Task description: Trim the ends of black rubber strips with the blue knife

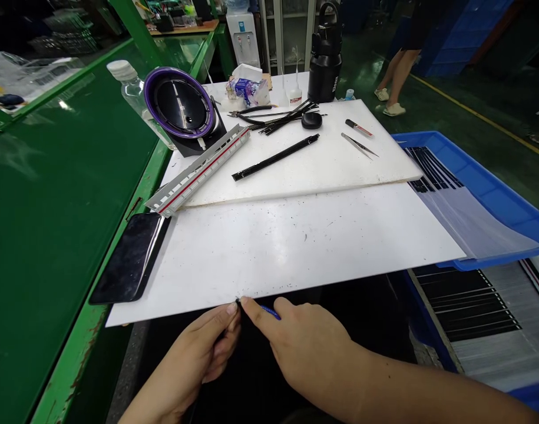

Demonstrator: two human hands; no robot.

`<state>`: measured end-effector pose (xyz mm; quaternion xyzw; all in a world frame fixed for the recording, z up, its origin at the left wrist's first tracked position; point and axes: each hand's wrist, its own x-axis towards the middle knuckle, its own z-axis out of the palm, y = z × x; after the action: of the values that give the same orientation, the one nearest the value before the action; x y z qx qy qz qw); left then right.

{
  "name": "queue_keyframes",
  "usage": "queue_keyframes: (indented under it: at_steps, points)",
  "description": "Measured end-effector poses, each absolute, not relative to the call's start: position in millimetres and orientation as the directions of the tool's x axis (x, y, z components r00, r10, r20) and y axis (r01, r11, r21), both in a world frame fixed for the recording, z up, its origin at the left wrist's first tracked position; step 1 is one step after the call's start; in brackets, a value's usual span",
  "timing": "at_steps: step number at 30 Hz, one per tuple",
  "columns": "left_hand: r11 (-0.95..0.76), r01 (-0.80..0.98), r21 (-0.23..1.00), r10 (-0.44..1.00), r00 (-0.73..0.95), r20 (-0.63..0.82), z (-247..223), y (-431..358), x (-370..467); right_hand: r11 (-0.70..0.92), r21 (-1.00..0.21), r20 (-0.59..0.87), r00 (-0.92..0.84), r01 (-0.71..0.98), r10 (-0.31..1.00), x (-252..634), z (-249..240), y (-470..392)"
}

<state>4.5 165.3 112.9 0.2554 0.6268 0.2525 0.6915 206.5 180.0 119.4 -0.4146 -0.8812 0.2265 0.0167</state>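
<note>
At the near edge of the white board (296,235), my left hand (207,347) is closed in a pinch on a small dark piece, mostly hidden by the fingers. My right hand (313,341) is wrapped round a slim blue-handled tool (270,312); only a bit of its handle shows, so its kind is unclear. Its index fingertip meets the left fingertips at the dark piece. Ahead, a black strip (275,157) lies on the thick white foam slab (340,171). A grey and white train-like part with a red stripe (202,171) rests along the slab's left edge.
A phone (128,259) lies at the left. A purple-rimmed fan (178,103), pliers (251,112), black strips (287,118), tweezers (357,144) and a black bottle (325,65) are farther back. Blue trays (494,176) with strips stand at the right. A person's legs (399,76) show behind.
</note>
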Motion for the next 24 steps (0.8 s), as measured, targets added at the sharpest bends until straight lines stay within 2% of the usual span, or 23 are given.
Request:
queue_keyframes:
  at_steps: [2, 6, 10, 16, 24]
  points:
    - [0.741, -0.029, 0.671, 0.670, 0.098, -0.736, 112.2, 165.1, 3.4, 0.537, -0.438, -0.154, -0.649, 0.720, 0.745, 207.2, 119.6, 181.3]
    - [0.741, -0.019, 0.672, 0.669, 0.106, -0.735, 111.2, 165.0, 0.1, 0.482, -0.595, -0.126, -0.666, 0.644, 0.735, 210.7, 121.4, 187.6]
    - [0.738, -0.017, 0.675, 0.673, 0.106, -0.732, 110.9, 166.3, 0.2, 0.466, -0.636, -0.104, -0.667, 0.615, 0.738, 212.4, 123.5, 188.0]
    - [0.741, -0.024, 0.671, 0.669, 0.101, -0.736, 111.4, 166.3, 2.4, 0.533, -0.593, -0.043, -0.684, 0.604, 0.728, 211.3, 119.6, 182.1]
    - [0.747, -0.014, 0.664, 0.662, 0.100, -0.743, 111.4, 167.1, 2.3, 0.572, -0.453, -0.114, -0.681, 0.684, 0.724, 207.1, 120.2, 181.6]
